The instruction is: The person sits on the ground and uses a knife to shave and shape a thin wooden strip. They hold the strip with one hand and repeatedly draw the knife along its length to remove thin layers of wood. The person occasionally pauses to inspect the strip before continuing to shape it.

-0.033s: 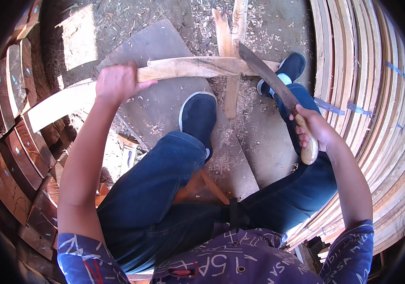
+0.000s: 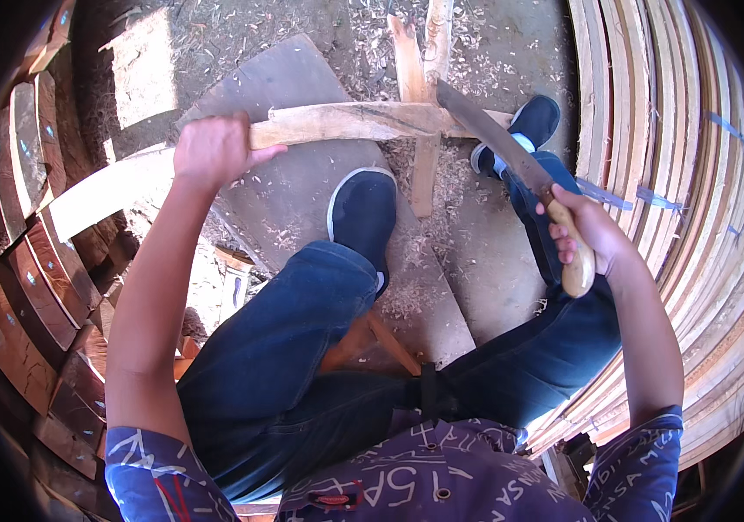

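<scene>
Wood shavings (image 2: 476,63) litter the floor (image 2: 507,278); the left hand (image 2: 214,152) grips a curved wooden plank (image 2: 346,123), the right hand (image 2: 588,230) clasps a machete (image 2: 502,143) by its wooden handle (image 2: 577,277).

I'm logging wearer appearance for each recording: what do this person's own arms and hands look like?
The left hand and right hand are ungloved, with no watch or bracelet showing. The left sleeve and right sleeve are short, purple-blue with white lettering-like print; the left also has red strokes.

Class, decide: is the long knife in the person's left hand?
No: the right hand grips the knife, while the left hand holds pale wood.
</scene>
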